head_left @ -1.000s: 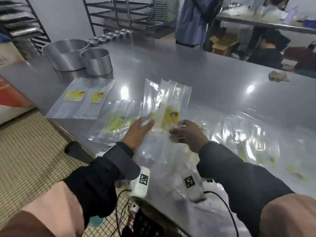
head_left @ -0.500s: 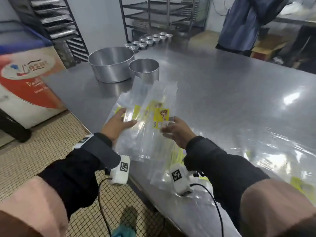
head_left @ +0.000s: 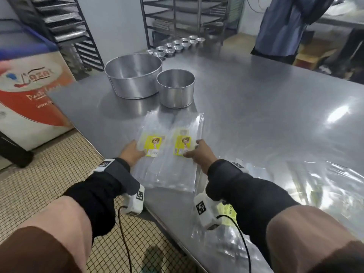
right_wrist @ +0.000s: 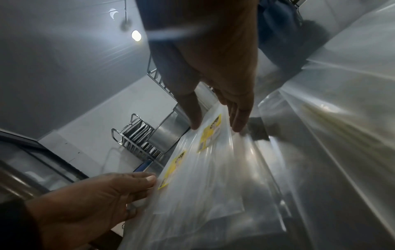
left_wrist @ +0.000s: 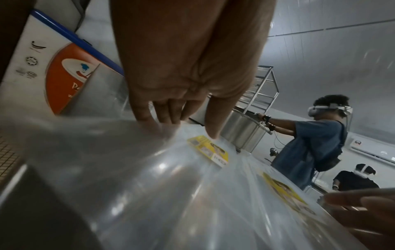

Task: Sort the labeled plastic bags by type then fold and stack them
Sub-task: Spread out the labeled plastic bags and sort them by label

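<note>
On the steel table (head_left: 256, 107), near its front-left corner, the stack of yellow-labelled clear bags (head_left: 169, 154) lies flat; left hand (head_left: 131, 153) and right hand (head_left: 199, 153) press its edges with straight fingers (left_wrist: 213, 121), squaring it. I'd say folding comes next

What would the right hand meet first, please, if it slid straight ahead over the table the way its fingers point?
Probably the small round metal tin: the right hand points up the bag stack toward it, though depth is unclear.
</note>
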A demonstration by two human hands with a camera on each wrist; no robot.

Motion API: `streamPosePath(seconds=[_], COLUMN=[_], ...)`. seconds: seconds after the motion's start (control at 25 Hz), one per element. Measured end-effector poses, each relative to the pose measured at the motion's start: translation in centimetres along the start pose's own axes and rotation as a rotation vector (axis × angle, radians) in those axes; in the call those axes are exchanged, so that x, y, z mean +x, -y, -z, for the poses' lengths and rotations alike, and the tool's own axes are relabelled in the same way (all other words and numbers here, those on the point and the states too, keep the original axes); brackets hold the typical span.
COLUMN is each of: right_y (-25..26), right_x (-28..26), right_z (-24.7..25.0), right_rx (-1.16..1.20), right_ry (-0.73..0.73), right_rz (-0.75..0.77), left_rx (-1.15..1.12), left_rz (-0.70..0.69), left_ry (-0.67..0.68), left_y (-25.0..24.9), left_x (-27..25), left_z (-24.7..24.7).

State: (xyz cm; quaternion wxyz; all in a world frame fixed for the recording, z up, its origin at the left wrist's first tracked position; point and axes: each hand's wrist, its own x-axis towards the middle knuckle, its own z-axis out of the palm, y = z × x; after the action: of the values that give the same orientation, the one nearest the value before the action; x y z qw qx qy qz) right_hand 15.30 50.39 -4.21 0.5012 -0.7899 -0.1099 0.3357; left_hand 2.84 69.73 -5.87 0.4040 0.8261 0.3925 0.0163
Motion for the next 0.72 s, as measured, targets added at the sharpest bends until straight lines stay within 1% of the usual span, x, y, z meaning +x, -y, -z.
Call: streamPosePath(seconds=[0.08,0.16,0.2,0.36,0.4,0.44,0.52,0.56,0.64,0.72], right_y=[-0.1,0.1,0.2,-0.2,-0.6,-1.0,-2.8,-3.5,-5.6,-8.0], right_x=[-0.1,-0.7,-1.3,-4.9,-6.1,-7.2,-10.2,-11.2,-14.2,-17.1], right_z=[0.3,0.9,1.4,5.1,6.3,7.4,10.7,11.6,15.1,18.5], right_rx=[-0.003,-0.006,-0.014,0.001,-0.01,-0.063,-0.259,-0.363,-0.521,-0.631], right_ry=[0.019,0.037,0.044,0.064,0.066,0.068,0.032,0.03,0.01,-0.006], right_rz=[0.008,0.017,0.027,0.05,0.06,0.073,0.115,0.136,0.153,0.147], left_rx=[0.095,0.104,0.073,0.113,0.083,0.05,0.005,0.001,-0.006,-0.02], left_rz=[0.019,0.046,0.048,-0.057,-0.095,-0.131,-0.235,-0.264,-0.321,-0.379], left_ry=[0.033,0.034,0.024,-0.042,-0.049,-0.056,-0.038,-0.021,0.042,0.103], left_y=[-0.4,-1.2,-1.6,-4.1,-4.9,-5.8,-8.6,-9.4,-11.9,-14.1], left_x=[0.0,-0.4,-0.7,-3.7,-4.8,-6.2,-10.0,-11.4,-14.8,-17.9], left_z=[-0.4,-0.8,-1.0,-2.8,-3.7,-4.4,-6.9,-7.7,-10.9,-14.0])
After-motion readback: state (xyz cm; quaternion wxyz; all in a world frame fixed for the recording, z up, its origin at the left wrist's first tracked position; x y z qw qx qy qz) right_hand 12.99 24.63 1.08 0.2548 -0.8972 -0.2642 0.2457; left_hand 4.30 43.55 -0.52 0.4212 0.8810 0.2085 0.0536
